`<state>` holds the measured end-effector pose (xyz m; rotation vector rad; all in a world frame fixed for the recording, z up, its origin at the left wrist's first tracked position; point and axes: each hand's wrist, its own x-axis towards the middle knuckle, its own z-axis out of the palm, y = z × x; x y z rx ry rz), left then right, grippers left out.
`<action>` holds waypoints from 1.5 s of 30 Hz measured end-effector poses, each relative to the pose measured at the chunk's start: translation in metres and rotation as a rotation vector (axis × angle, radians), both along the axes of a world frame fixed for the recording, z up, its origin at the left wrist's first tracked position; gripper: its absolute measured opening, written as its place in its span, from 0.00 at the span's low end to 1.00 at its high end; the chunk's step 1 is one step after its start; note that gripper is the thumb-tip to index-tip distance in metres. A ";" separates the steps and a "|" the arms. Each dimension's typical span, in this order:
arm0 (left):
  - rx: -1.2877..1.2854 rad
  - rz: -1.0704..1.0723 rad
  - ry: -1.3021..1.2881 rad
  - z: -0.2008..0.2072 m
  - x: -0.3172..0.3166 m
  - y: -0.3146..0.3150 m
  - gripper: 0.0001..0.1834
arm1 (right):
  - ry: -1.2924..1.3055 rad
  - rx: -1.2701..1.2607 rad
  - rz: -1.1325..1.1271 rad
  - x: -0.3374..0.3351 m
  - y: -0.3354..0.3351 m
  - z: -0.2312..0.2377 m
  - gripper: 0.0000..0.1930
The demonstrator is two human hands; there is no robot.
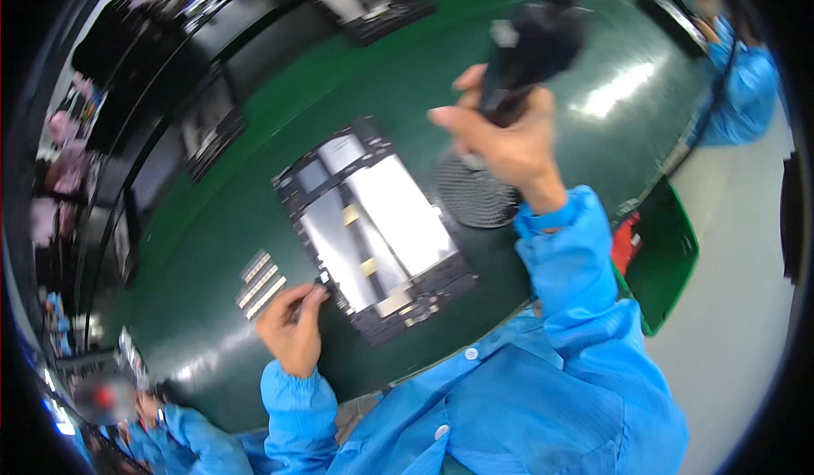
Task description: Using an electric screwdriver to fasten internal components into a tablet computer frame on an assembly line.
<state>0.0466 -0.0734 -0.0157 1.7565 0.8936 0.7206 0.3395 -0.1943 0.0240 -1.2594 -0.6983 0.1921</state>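
An opened tablet (398, 212) lies tilted on the green bench, its inside up, with silver battery plates, a dark ribbon cable and yellow tape pieces showing. At its lower left edge, my left hand (292, 331) has thumb and index finger pinched together; a small dark bit shows at the fingertips, too small to name. My right hand (513, 140) is raised beyond the tablet's right side and wraps round a blurred black tool, apparently an electric screwdriver (534, 51). Below that hand is a round grey tray (477, 191) with a dimpled surface, partly covered by the hand.
Pale strips of small parts (260, 284) lie left of my left hand. More opened devices (369, 5) stand along the bench's far side. A green bin (666, 259) holding something red is at the right. People in blue (746, 94) sit at the right and lower left.
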 end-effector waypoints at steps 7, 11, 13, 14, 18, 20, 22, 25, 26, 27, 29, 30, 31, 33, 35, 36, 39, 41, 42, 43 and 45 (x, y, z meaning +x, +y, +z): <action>-0.368 -0.123 -0.042 0.003 0.012 0.014 0.08 | -0.083 0.181 0.068 -0.017 -0.009 0.021 0.15; -0.244 -0.107 0.010 0.002 0.026 0.030 0.06 | -0.113 0.218 0.179 -0.043 0.008 0.032 0.17; -0.137 -0.109 0.005 -0.006 0.032 0.044 0.07 | -0.117 0.219 0.236 -0.054 0.016 0.035 0.17; -0.115 -0.110 0.023 -0.006 0.037 0.048 0.07 | -0.137 0.223 0.256 -0.057 0.021 0.036 0.17; 0.011 -0.120 -0.012 -0.012 0.046 0.059 0.06 | -0.143 0.231 0.335 -0.071 0.035 0.042 0.17; 0.014 -0.111 -0.028 -0.014 0.047 0.059 0.06 | -0.147 0.235 0.365 -0.078 0.042 0.044 0.17; 0.016 -0.102 -0.042 -0.018 0.049 0.059 0.06 | -0.133 0.230 0.401 -0.088 0.053 0.047 0.16; 0.184 -0.082 -0.135 -0.022 0.050 0.057 0.05 | -0.100 0.208 0.429 -0.103 0.073 0.053 0.13; 0.153 -0.067 -0.107 -0.017 0.051 0.055 0.06 | -0.218 0.118 0.439 -0.104 0.078 0.054 0.18; 0.121 -0.053 -0.080 -0.013 0.051 0.054 0.07 | -0.225 0.129 0.449 -0.106 0.087 0.050 0.17; -0.031 -0.079 -0.048 -0.010 0.049 0.059 0.08 | -0.193 0.080 0.470 -0.113 0.099 0.048 0.16; -0.181 -0.108 -0.013 -0.008 0.048 0.063 0.08 | -0.195 0.077 0.476 -0.117 0.106 0.045 0.16; -0.184 -0.102 -0.016 -0.004 0.049 0.066 0.08 | -0.157 0.102 0.496 -0.120 0.114 0.040 0.15; -0.315 -0.143 0.068 0.003 0.050 0.073 0.08 | -0.119 0.121 0.527 -0.123 0.122 0.034 0.15; -0.345 -0.166 0.073 0.005 0.051 0.081 0.07 | -0.093 0.097 0.530 -0.126 0.126 0.030 0.15; -0.370 -0.205 0.097 0.006 0.051 0.085 0.07 | -0.093 0.091 0.536 -0.126 0.127 0.028 0.15; -0.404 -0.239 0.125 0.007 0.051 0.087 0.07 | -0.119 0.077 0.514 -0.123 0.130 0.024 0.15; -0.409 -0.238 0.138 0.008 0.051 0.088 0.07 | -0.141 0.079 0.498 -0.123 0.132 0.022 0.15; -0.411 -0.237 0.137 0.007 0.051 0.088 0.07 | -0.141 0.076 0.499 -0.123 0.133 0.022 0.15; -0.411 -0.238 0.135 0.007 0.051 0.088 0.06 | -0.123 0.094 0.511 -0.124 0.134 0.021 0.15; -0.411 -0.243 0.131 0.007 0.051 0.088 0.05 | -0.107 0.110 0.521 -0.124 0.134 0.020 0.15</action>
